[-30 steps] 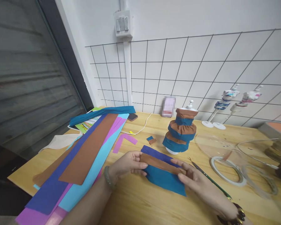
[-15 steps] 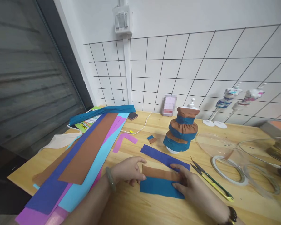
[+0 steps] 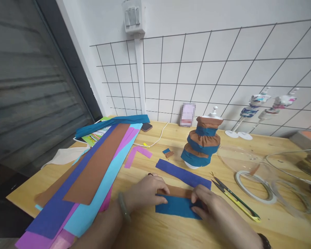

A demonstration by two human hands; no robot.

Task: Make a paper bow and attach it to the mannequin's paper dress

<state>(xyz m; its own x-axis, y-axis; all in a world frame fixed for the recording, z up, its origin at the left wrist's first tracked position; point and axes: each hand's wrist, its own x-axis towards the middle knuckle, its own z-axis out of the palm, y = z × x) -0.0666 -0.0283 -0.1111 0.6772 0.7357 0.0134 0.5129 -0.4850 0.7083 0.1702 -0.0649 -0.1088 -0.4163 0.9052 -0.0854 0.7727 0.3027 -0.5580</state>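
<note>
Blue-brown strip (image 3: 175, 205) looked soft, light; ends suited holding.
Left hand (image 3: 148, 192), right hand (image 3: 213, 209): fingers sat narrow there, grip unclear.

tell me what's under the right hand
The right ends of the brown strip and blue strip run under the right hand, with wooden table around. Whatever else lies beneath the palm is covered.

Two-tone strip (image 3: 178, 202): rectangular, laid flat at near centre; brown band (image 3: 178, 191) along far edge, wider teal band (image 3: 175, 207) along near edge.
</note>
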